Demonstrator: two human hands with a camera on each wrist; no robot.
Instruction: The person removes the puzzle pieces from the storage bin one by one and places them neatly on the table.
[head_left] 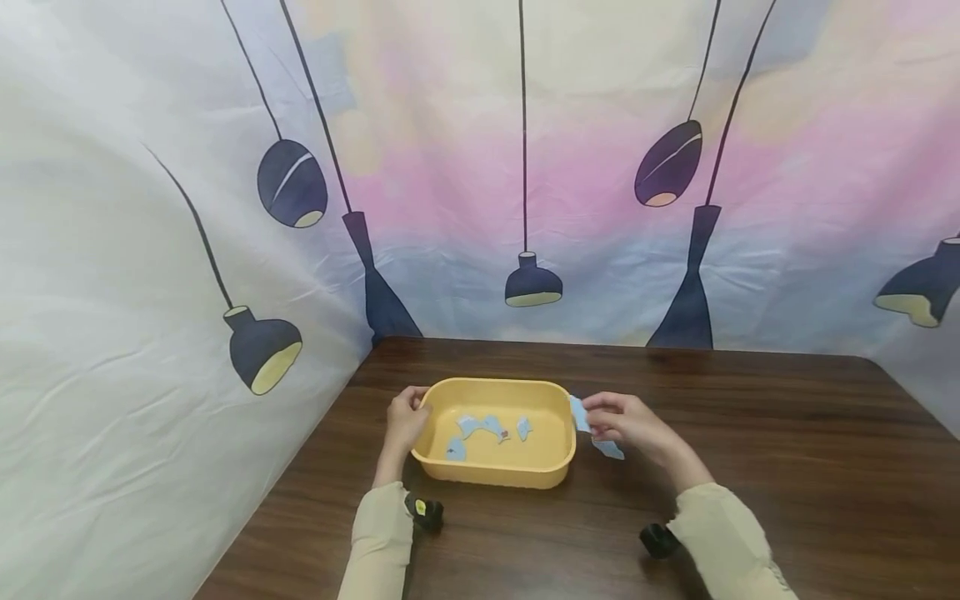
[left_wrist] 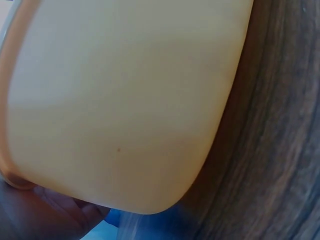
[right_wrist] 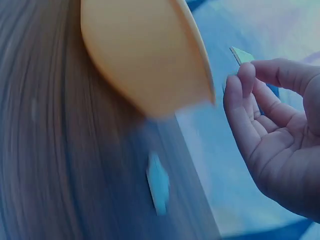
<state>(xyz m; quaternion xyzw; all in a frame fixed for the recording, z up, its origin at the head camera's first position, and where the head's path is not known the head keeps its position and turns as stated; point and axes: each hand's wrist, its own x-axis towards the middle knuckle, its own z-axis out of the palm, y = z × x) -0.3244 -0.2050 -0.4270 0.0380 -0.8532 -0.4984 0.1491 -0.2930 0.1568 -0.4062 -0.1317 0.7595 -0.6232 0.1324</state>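
A shallow yellow plastic basin point(head_left: 495, 477) with rounded corners stands on the table, several small light-blue flat pieces point(head_left: 456, 450) lying inside it. My left hand point(head_left: 406, 423) grips its left end, thumb over the rim; in the left wrist view the basin wall hides most of that hand point(left_wrist: 47, 215). Just off the basin's right end, my right hand point(head_left: 630, 423) pinches another light-blue flat piece point(head_left: 578, 413) between thumb and fingertips. The right wrist view shows that hand point(right_wrist: 280, 112) raised beside the basin. On the table below it lies one more light-blue piece point(right_wrist: 158, 184).
The dark wood-grain table point(head_left: 787, 467) extends around the basin and to the right. Behind it hangs a pastel cloth point(head_left: 457, 208) printed with dark lamps. A small black device sits at each wrist, by the cream sleeves point(head_left: 381, 533).
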